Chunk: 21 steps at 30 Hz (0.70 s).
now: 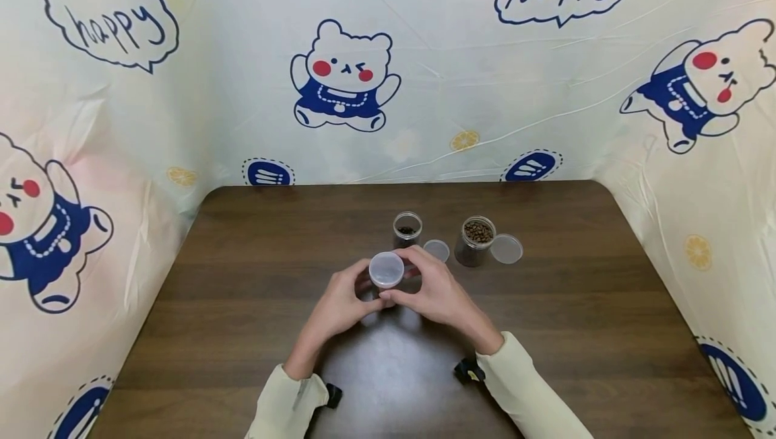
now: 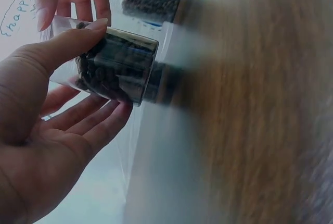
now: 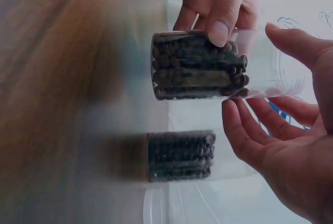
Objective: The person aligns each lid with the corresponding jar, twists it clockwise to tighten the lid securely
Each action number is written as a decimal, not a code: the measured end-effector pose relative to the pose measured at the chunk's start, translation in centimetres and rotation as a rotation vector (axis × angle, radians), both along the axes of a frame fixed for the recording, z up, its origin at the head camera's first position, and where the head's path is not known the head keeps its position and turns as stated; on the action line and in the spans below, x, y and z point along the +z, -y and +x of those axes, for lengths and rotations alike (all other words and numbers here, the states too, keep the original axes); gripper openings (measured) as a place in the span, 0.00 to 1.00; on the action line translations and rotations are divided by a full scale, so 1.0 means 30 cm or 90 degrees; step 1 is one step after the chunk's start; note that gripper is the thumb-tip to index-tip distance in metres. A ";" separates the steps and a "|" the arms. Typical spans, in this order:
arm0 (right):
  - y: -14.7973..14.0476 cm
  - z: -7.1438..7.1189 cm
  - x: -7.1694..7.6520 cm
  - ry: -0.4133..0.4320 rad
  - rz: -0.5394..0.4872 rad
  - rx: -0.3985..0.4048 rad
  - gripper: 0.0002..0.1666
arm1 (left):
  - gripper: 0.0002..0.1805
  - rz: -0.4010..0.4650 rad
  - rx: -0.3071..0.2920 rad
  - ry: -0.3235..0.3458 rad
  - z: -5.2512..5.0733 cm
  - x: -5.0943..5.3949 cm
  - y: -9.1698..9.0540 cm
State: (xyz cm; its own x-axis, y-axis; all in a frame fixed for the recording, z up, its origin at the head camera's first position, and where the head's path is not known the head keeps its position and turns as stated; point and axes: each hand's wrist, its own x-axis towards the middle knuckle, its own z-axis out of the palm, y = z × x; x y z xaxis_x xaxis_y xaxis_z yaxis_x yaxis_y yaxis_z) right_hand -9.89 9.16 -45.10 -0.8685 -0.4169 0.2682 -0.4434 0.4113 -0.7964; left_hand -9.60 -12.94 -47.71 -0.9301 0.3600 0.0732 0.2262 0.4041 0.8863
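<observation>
A clear jar (image 3: 203,65) of dark brown beans is held upright between both hands, with a translucent lid (image 1: 386,268) over its mouth. From the left side, my left hand (image 1: 341,301) grips the jar, its thumb along the wall and its fingers behind. My right hand (image 1: 441,292) holds it from the right, thumb and fingers around the upper part. The left wrist view shows the bean-filled lower part of the jar (image 2: 117,67) just off the table. Whether the lid is fully seated cannot be told.
Behind the hands stand an uncapped jar (image 1: 407,225) with dark contents and, to its right, an uncapped jar of brown beans (image 1: 476,244). Beside them lie a small lid (image 1: 438,250) and another lid (image 1: 506,249). A printed curtain (image 1: 424,89) surrounds the brown table (image 1: 254,257).
</observation>
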 end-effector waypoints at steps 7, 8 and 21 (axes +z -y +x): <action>0.046 -0.036 0.012 -0.005 0.005 -0.006 0.34 | 0.32 -0.007 0.030 -0.019 -0.025 0.003 0.039; 0.053 -0.042 0.012 -0.007 0.007 -0.010 0.34 | 0.32 -0.006 0.034 -0.020 -0.030 0.003 0.043; 0.163 -0.116 0.010 0.017 -0.037 -0.011 0.34 | 0.32 -0.013 0.100 -0.033 -0.090 0.006 0.116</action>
